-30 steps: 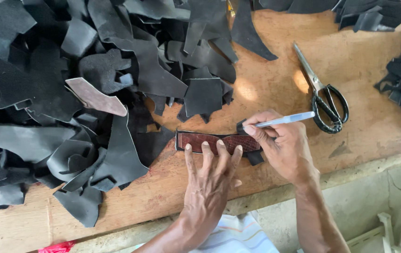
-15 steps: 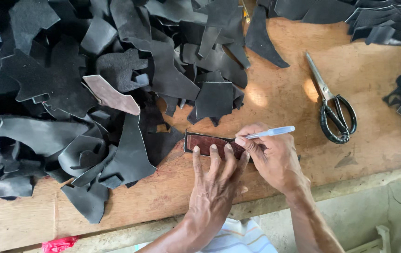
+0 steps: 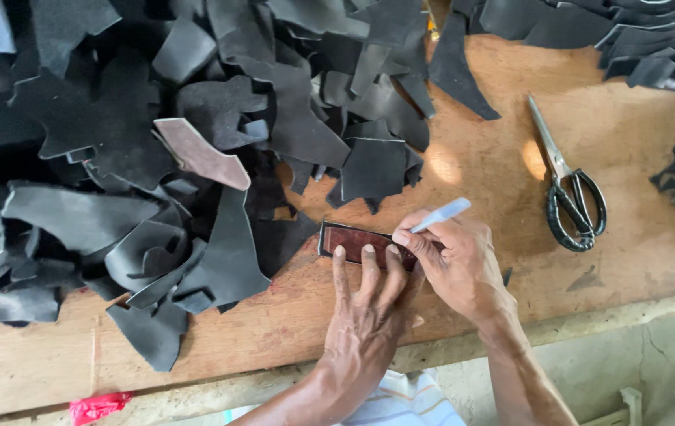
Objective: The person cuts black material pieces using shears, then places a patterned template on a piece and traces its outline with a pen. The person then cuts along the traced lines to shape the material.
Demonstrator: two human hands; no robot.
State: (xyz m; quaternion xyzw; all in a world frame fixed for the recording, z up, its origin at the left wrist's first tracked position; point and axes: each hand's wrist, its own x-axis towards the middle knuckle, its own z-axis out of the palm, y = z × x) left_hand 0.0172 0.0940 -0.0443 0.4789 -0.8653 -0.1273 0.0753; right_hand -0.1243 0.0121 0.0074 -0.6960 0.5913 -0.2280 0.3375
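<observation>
- two hands on one small job near the front edge of the wooden bench (image 3: 511, 260).
- left hand (image 3: 365, 315): flat, fingers (image 3: 367, 264) spread & pressing down on a reddish-brown template (image 3: 353, 237); not gripping, just pinning it.
- template lies on a piece of black leather, dark edge showing along its left side; sits just right of the big scrap heap.
- right hand (image 3: 456, 264): closed round a light-coloured pen (image 3: 440, 214), tip down at the template's right end, beside my left fingertips.
- black leather scraps (image 3: 195, 142) piled over the left & back of the bench; one tan-brown scrap (image 3: 199, 156) on top.
- scissors (image 3: 566, 185) w/ black handles lie shut on bare wood, well apart to the right of the hands.
- red bit (image 3: 97, 406) at the bench's front edge, lower left; can't tell what it is.
</observation>
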